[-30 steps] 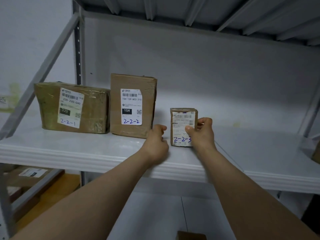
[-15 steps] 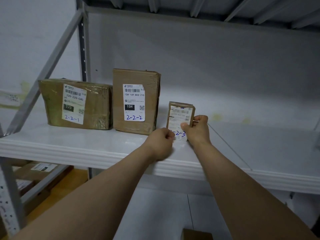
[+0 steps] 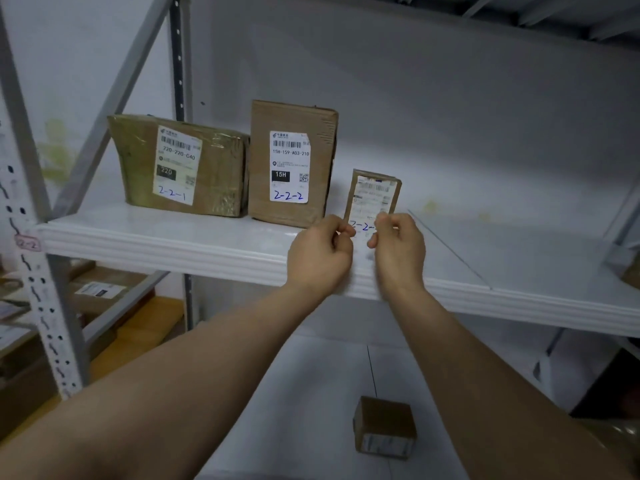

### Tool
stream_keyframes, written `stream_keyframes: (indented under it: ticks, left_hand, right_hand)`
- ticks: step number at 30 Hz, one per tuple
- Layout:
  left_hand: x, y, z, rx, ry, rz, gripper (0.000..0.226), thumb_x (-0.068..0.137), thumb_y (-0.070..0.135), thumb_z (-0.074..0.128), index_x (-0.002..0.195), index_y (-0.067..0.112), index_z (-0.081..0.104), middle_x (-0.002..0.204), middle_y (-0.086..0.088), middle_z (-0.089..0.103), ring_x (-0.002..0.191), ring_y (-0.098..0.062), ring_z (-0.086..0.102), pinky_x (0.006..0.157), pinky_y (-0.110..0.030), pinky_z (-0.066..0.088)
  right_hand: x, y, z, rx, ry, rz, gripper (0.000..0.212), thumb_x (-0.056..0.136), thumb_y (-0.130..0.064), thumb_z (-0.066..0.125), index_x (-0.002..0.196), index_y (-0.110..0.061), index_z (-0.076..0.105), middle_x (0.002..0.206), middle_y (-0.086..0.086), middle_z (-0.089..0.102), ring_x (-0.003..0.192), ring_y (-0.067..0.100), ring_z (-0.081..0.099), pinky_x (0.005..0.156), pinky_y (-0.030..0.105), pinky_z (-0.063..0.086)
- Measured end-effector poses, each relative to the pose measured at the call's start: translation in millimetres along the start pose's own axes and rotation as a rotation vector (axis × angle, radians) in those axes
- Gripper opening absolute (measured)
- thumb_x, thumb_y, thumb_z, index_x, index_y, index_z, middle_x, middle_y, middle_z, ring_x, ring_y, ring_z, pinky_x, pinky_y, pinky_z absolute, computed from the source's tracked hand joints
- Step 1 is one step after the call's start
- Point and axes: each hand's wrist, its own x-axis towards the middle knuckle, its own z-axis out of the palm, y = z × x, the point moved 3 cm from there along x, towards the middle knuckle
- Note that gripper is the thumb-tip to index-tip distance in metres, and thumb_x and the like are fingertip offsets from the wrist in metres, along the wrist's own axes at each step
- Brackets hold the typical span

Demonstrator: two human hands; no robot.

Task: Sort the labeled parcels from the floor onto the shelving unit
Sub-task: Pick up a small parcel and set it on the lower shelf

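A small brown parcel (image 3: 375, 195) marked 2-2-3 stands upright on the white shelf (image 3: 194, 244), to the right of the others. My left hand (image 3: 320, 252) pinches its lower left corner with curled fingers. My right hand (image 3: 398, 249) pinches its lower right corner and covers the end of the handwritten number. Parcel 2-2-1 (image 3: 180, 166) lies at the left, and the taller parcel 2-2-2 (image 3: 291, 164) stands just beside it. The small parcel's bottom edge is hidden behind my fingers.
The shelf stretches bare to the right of the small parcel. A tag reading 2-2 (image 3: 27, 243) sits on the grey perforated upright. One small brown box (image 3: 384, 427) lies on the lower white surface. More cartons (image 3: 100, 292) sit low at the left.
My right hand slid from the parcel's right side down to its lower corner. My left hand came in to the lower left corner. The view moved closer and tilted down.
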Motion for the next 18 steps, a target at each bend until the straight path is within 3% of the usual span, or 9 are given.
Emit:
stream_keyframes:
  ticks: [5, 8, 12, 16, 18]
  left_hand:
    - [-65.8, -32.8, -59.1, -0.021, -0.084, -0.002, 0.021, 0.086, 0.023, 0.048, 0.09, 0.019, 0.068, 0.06, -0.001, 0.06, 0.057, -0.019, 0.055, 0.058, -0.037, 0.049]
    - [-112.0, -76.0, -105.8, 0.089, -0.124, -0.078, 0.017, 0.091, 0.014, 0.052, 0.096, 0.016, 0.068, 0.058, -0.001, 0.058, 0.057, -0.025, 0.056, 0.057, -0.04, 0.05]
    - [-180.5, -151.4, -165.7, 0.286, -0.21, -0.297, 0.018, 0.093, 0.017, 0.049, 0.096, 0.019, 0.067, 0.062, 0.004, 0.059, 0.061, -0.022, 0.058, 0.059, -0.038, 0.051]
    - [-256.8, -237.4, -215.3, 0.367, -0.326, -0.598, 0.02, 0.093, 0.02, 0.043, 0.094, 0.024, 0.063, 0.073, 0.005, 0.062, 0.068, -0.022, 0.058, 0.054, -0.032, 0.045]
    - [-298.0, -278.3, -233.3, 0.37, -0.366, -0.755, 0.018, 0.091, 0.018, 0.044, 0.092, 0.027, 0.06, 0.076, 0.007, 0.06, 0.071, -0.022, 0.059, 0.055, -0.03, 0.046]
  right_hand:
    - [-99.0, -6.7, 38.2, -0.006, -0.136, -0.007, 0.033, 0.1, -0.035, 0.051, 0.073, -0.019, 0.06, 0.062, -0.008, 0.06, 0.059, 0.006, 0.058, 0.062, 0.026, 0.046]
    - [-162.6, 8.5, 69.9, -0.06, -0.232, 0.04, 0.04, 0.102, -0.032, 0.052, 0.071, -0.009, 0.058, 0.062, -0.006, 0.058, 0.064, 0.015, 0.056, 0.067, 0.034, 0.047]
    - [-247.7, 49.2, 117.8, -0.196, -0.415, 0.169, 0.032, 0.1, -0.03, 0.051, 0.077, -0.01, 0.061, 0.074, 0.004, 0.065, 0.074, 0.028, 0.063, 0.069, 0.039, 0.049]
    - [-346.8, 106.1, 167.9, -0.35, -0.706, 0.335, 0.009, 0.094, -0.026, 0.058, 0.086, -0.026, 0.055, 0.091, 0.002, 0.069, 0.082, 0.023, 0.068, 0.067, 0.033, 0.053]
    - [-396.0, 142.4, 186.9, -0.402, -0.823, 0.44, 0.012, 0.093, -0.024, 0.059, 0.085, -0.031, 0.053, 0.099, 0.002, 0.07, 0.089, 0.026, 0.069, 0.076, 0.038, 0.057]
